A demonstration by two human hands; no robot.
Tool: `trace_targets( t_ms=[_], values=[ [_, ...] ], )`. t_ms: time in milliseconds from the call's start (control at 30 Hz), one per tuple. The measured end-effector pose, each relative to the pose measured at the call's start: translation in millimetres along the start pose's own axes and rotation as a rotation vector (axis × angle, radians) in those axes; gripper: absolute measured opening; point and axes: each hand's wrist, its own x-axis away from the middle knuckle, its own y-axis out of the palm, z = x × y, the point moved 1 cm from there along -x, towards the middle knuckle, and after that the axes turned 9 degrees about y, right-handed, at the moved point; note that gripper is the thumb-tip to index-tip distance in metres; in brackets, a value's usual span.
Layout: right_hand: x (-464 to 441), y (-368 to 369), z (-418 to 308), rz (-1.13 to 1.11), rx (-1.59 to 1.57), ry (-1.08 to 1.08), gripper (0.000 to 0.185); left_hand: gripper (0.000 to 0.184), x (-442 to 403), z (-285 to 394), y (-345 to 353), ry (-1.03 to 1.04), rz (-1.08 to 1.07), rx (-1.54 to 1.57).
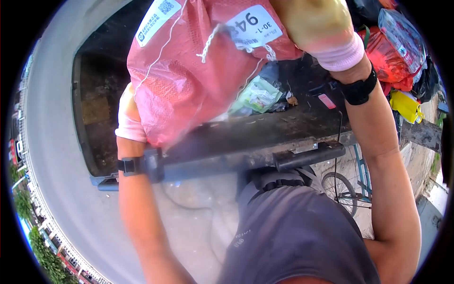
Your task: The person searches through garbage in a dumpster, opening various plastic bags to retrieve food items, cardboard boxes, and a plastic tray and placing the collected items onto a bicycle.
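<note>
A pink woven sack hangs tilted at the top of the view, with white labels and loose white strings on its side. My left hand, in a pale glove with a pink cuff, holds the sack's left side; its fingers are hidden behind the fabric. At the sack's upper right, my right hand wears a yellowish glove and grips the sack; motion blurs it and its fingertips are out of sight. Beneath the sack is a dark, dirty cart bed with a green-and-white plastic packet in it.
A black bar runs along the cart's near edge, close to my body. Red bags and a yellow bag are piled at the right. A bicycle wheel stands beyond my right side. Grey road stretches along the left.
</note>
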Motion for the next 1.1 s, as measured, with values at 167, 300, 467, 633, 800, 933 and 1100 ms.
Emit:
trace_targets(
  t_ms=[167,300,467,633,800,933,1100],
  values=[
    [54,-60,13,-0.069,1.138,-0.054,0.058,0.029,4,10,-21,0.145,0.056,-0.050],
    [49,-89,99,0.289,0.700,-0.122,0.035,0.042,12,21,-1,0.270,0.147,-0.301],
    [41,-101,179,0.270,0.777,0.030,0.037,0.048,22,32,43,0.262,0.066,-0.470],
    [44,-131,212,-0.041,0.844,0.883,0.058,0.037,34,38,80,0.284,-0.038,-0.599],
    [65,-120,166,-0.258,1.409,1.137,0.057,0.023,49,38,106,0.573,-0.270,-1.144],
    [58,-121,143,0.057,1.279,0.632,0.066,0.023,36,35,98,0.549,-0.331,-1.232],
    [17,-49,96,0.175,0.823,0.048,0.092,0.020,42,53,127,0.617,-0.497,-1.364]
  ],
)
